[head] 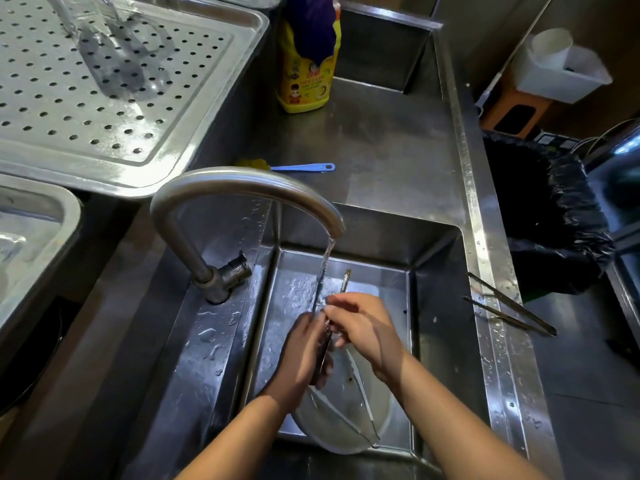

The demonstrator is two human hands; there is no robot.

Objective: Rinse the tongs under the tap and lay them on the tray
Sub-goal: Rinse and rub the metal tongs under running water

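Dim, steel glare, wide-angle edge warping

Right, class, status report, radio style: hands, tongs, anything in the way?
Left hand grips tongs low, right hand holds higher. Tongs under running water. Tap spout arches between sink and tray.

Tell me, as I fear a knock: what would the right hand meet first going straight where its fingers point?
The tongs the right hand grips, then the water stream; beyond those, likely the sink wall by the tap base, though depth is unclear.

Tongs (345,280) in the sink (440,306) under the tap (242,183), perforated tray (225,109) back left, second tongs (512,306) on the counter (381,150) edge right.
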